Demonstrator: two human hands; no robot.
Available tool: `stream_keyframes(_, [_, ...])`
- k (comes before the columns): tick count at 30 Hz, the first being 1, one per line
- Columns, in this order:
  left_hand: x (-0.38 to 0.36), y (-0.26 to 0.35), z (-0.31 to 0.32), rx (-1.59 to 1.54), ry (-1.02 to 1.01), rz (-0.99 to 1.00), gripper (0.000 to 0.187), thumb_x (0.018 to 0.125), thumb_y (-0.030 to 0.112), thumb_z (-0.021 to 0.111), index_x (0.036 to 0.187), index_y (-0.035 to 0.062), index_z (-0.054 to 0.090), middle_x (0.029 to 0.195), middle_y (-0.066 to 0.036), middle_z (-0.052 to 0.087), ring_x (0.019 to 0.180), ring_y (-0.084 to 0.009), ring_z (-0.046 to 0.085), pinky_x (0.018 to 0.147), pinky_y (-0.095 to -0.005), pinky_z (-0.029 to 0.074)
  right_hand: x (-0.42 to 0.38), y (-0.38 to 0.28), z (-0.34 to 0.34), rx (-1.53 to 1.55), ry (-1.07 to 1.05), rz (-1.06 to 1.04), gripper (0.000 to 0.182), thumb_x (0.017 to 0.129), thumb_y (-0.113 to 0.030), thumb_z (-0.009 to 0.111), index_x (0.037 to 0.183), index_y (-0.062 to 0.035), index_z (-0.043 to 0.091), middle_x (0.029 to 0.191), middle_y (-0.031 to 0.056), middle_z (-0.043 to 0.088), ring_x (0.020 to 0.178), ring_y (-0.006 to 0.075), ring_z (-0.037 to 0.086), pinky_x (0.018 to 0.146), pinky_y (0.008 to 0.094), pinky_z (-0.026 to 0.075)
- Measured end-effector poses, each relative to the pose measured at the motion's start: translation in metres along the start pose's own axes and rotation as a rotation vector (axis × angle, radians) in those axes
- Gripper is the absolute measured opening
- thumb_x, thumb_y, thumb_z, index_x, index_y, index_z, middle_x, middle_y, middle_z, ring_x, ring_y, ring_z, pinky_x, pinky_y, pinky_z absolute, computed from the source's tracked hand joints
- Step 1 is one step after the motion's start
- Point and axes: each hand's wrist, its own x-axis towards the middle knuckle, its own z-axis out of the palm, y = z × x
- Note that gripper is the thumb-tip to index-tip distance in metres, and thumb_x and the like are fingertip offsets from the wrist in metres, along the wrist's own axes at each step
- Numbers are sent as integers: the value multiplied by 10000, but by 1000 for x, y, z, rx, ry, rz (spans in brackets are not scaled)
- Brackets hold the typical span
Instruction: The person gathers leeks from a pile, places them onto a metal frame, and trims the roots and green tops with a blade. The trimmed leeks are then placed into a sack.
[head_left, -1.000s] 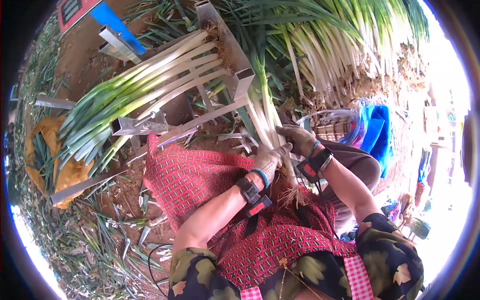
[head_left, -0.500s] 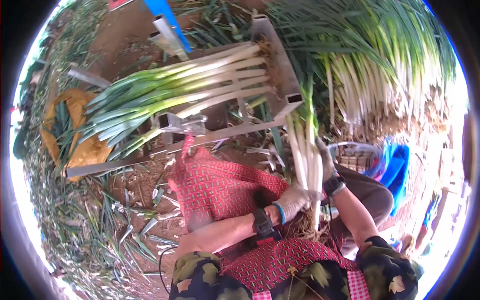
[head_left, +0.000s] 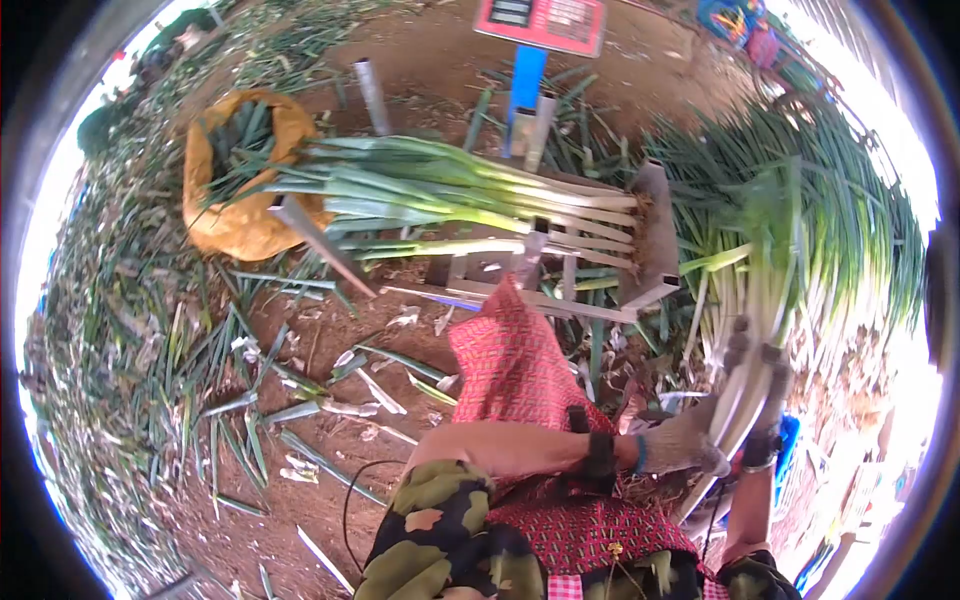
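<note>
A small bunch of long green onions (head_left: 739, 405) slants upward in front of me, its white stems between my hands and its blurred green tops pointing away. My left hand (head_left: 683, 442), in a pale work glove, is closed around the lower stems. Farther up, my gloved right hand (head_left: 770, 398) grips the same bunch from the right side. Part of each hand's fingers is hidden by the stems. More green onions (head_left: 440, 185) lie side by side on a metal rack (head_left: 655, 240), with their roots against its end plate.
A large heap of green onions (head_left: 860, 250) stands behind the held bunch on the right. Beyond the rack, a blue post (head_left: 527, 80) carries a red display panel (head_left: 545, 22). A yellow sack (head_left: 230, 235) holds leaves at left. Cut leaves litter the soil. My red apron (head_left: 515, 360) spreads before me.
My view has turned, so the rack sits farther right of my left side. Both hands have moved the bunch outward toward the heap, away from my lap, still gripping it.
</note>
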Motion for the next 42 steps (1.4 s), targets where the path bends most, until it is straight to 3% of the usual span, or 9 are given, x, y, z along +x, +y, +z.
stream_keyframes(7, [-13,117,-63,717,45,-90,893,672,266,857,1363,-26,374,999,-297,641,948,-425,677,835,-455,550,62,-52,113,-420,-36,-258,612,809,-207,711,1322,50,501,1058,100,623,883,192,598,786,308,518])
stream_keyframes(12, [-74,136,-159,878,697,421,662,780,166,834,1328,-2,504,1023,-146,667,894,-272,677,772,-363,578,146,-60,202,-1088,-57,-386,415,875,-123,694,1246,32,589,1180,156,688,991,203,685,900,323,544])
stream_keyframes(16, [-137,136,-250,912,1070,443,620,816,56,803,1363,19,513,1057,-107,667,892,-197,659,810,-328,571,255,23,219,-1410,-203,-1138,528,883,-170,674,1357,-6,509,1150,136,673,894,205,694,811,336,568])
stream_keyframes(20, [-164,130,-273,884,1314,185,580,828,25,767,1355,47,525,1057,-87,641,927,-183,648,838,-335,556,281,102,225,-2059,-603,-694,582,919,-146,574,1468,-47,406,1234,148,630,890,235,690,729,358,557])
stream_keyframes(25, [-165,61,-336,1331,1125,67,605,796,121,790,1344,70,539,1163,-133,620,1079,-313,622,942,-437,518,339,258,140,-1914,-726,-196,537,1006,-250,492,1524,-179,366,1252,203,620,950,340,697,655,431,563])
stream_keyframes(27, [-144,67,-338,1521,1049,-143,667,778,204,799,1376,92,526,1272,-147,558,1192,-353,541,1035,-488,447,321,269,119,-2003,-682,-624,516,954,-216,564,1459,-189,463,1253,212,598,992,386,667,775,464,553])
stream_keyframes(30, [-115,64,-364,1840,844,-28,759,737,298,820,1403,113,509,1368,-154,488,1300,-376,444,1111,-529,355,302,235,135,-1899,-737,-290,718,807,-169,678,1484,-152,441,1403,109,517,1261,317,536,1028,411,464])
stream_keyframes(37, [-57,68,-397,2123,534,-136,850,687,382,843,1415,105,502,1330,-185,497,1275,-404,457,1127,-546,333,287,263,104,-1825,-503,-645,690,776,-276,697,1421,-125,503,1178,121,582,1127,341,555,1001,470,424])
stream_keyframes(42, [-58,78,-401,2157,443,-302,525,753,142,699,1249,64,546,1135,-176,572,1095,-370,562,993,-508,437,289,259,114,-1890,-441,-695,547,860,-217,565,1403,-156,534,1053,85,600,1067,287,586,944,451,433])
